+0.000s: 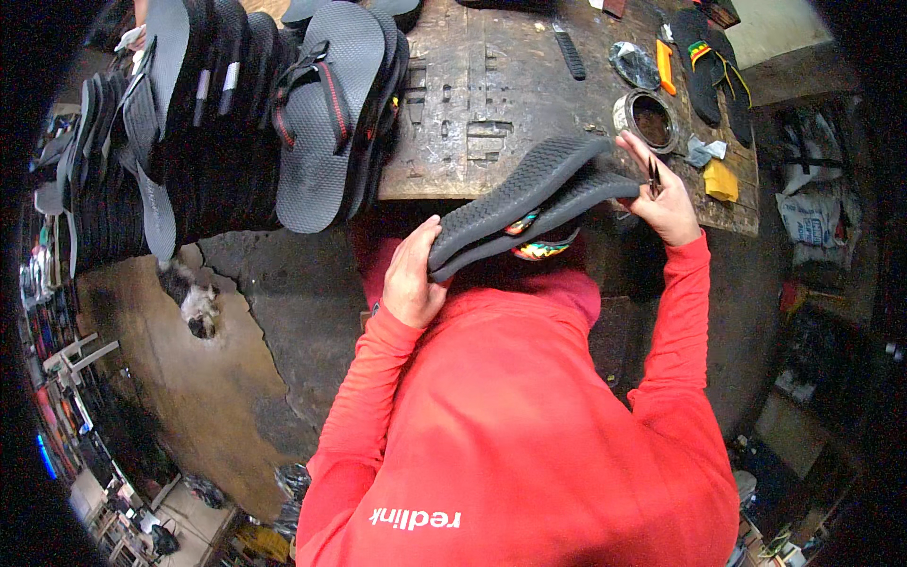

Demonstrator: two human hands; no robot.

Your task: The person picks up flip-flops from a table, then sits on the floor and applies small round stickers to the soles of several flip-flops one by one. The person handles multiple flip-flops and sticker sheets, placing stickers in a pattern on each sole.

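In front of my chest, above the near edge of the table, I have a pair of dark grey flip-flops [520, 184], one lying over the other and tilted up to the right. Bright multicoloured straps [545, 249] show beneath and between their soles. My left hand [413, 279] is closed around the lower left end of the pair. At the other end, my right hand [669, 203] touches the sole tip, its fingers partly stretched. A small dark pointed tool [654, 178] sticks up from between those fingers; its lower part is hidden.
Tall stacks of dark flip-flops [316, 123] stand on the left of the worn wooden table [453, 161]. Toward the right lie an open tin [647, 121], an orange-handled cutter [665, 68], a yellow piece [721, 180] and another pair of flip-flops [699, 80]. A cat [196, 302] is on the floor.
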